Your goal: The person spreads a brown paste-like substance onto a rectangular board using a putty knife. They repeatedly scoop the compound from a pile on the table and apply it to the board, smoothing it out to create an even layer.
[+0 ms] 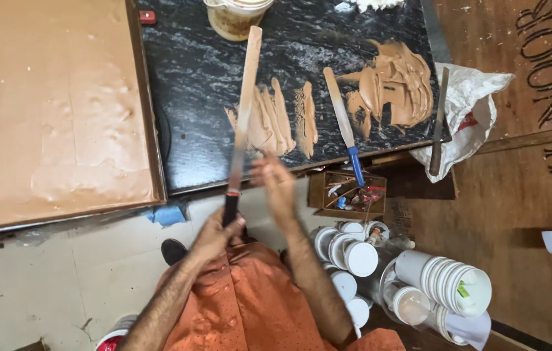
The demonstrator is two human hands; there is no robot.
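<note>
The right hand [274,184] is blurred, so its fingers cannot be told apart cleanly; it appears loosely spread, with nothing seen held, and whether it touches the blade beside it cannot be told. A plastic tub [235,14] at the top edge is cut off by the frame, as is a white lump at the top right. The contents of the small wooden box [347,193] are too cluttered to be made out.

The left hand [214,235] is wrapped tightly around the dark handle of a long palette knife [244,107], whose blade is coated with tan putty and is held raised over the black marble slab [198,97]. Smears of tan putty [289,117] lie on the slab just right of the blade, and a larger putty mass [396,81] is spread farther right. A second knife with a blue handle [344,127] is laid between them. A third blade [440,120] rests at the slab's right edge by a white plastic bag [471,107]. A putty-coated board [54,104] is seen at left. White lidded tubs [412,279] are piled on the floor.
</note>
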